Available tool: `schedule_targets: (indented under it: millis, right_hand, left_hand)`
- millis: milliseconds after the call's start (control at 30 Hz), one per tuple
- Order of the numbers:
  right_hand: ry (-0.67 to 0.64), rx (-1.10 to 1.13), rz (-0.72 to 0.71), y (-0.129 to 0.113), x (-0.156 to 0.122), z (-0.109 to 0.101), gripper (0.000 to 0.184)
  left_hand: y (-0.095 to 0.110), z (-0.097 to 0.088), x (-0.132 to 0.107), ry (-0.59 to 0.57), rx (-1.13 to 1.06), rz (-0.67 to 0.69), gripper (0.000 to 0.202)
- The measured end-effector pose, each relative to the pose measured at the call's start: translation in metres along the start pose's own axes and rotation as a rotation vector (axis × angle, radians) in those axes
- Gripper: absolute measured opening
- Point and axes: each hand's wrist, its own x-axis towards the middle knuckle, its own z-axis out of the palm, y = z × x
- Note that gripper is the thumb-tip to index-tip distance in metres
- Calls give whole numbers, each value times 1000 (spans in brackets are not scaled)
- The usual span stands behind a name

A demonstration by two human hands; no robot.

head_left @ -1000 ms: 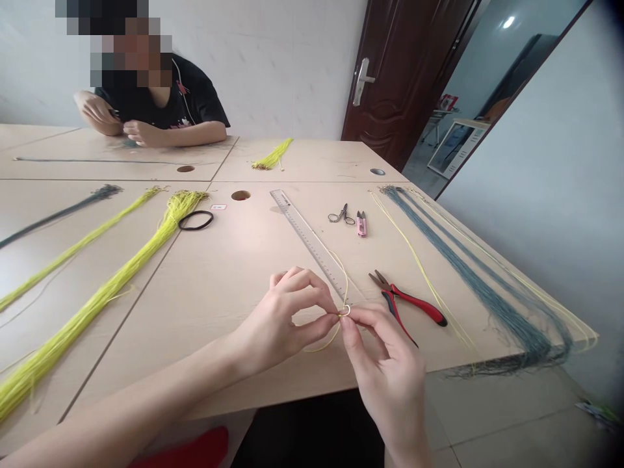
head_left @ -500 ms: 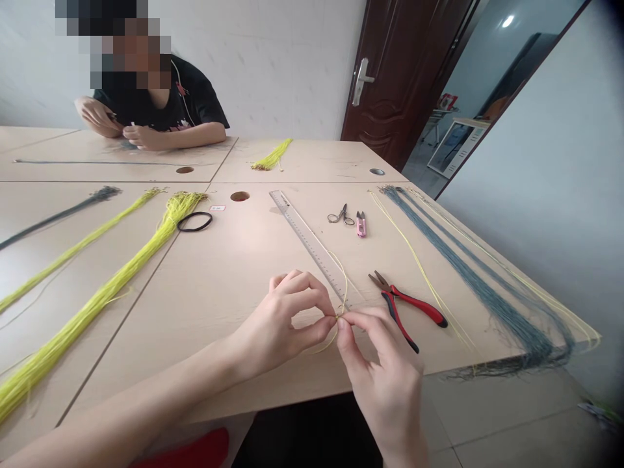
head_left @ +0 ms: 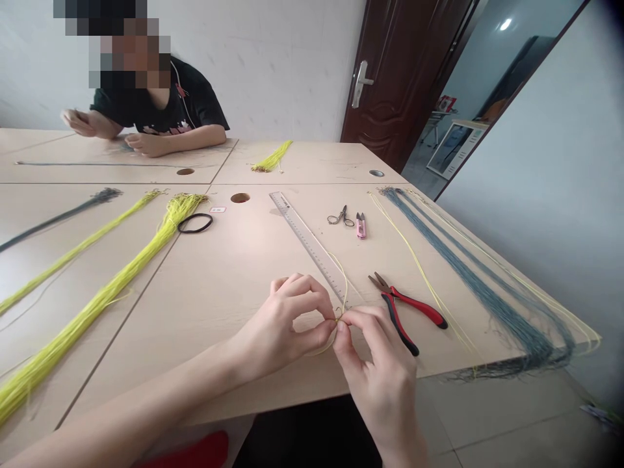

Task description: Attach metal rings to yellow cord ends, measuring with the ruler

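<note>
The yellow bundle lies on the counter at 9 o'clock from the cord. The left hand pinches that cord between thumb and forefinger, other fingers loosely curled. The ruler slants toward 11 o'clock. The cord loops toward 12 o'clock. The right hand pinches it just beside. The pliers lie at 2 o'clock.
</note>
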Motion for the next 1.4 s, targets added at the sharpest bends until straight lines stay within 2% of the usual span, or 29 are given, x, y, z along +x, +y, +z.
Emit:
schedule_targets:
  millis: [300, 867, 1100, 1300, 1400]
  right_hand:
    - [-34, -14, 18, 0, 0, 1, 8]
    - [-65, -58, -13, 2, -1, -1, 9]
    - [-17, -129, 4, 16, 2, -10, 7]
    - [-198, -305, -20, 28, -2, -8, 24]
    - [-271, -276, 26, 19, -4, -9, 21]
  left_hand:
    - [-2, 2, -1, 30, 8, -15, 9]
    - [1, -1, 1, -1, -63, -84, 9]
    - [-10, -10, 7, 119, -133, -204, 9]
    - [-21, -11, 12, 152, -183, -230, 11]
    - [-18, -10, 10, 7, -259, -190, 11]
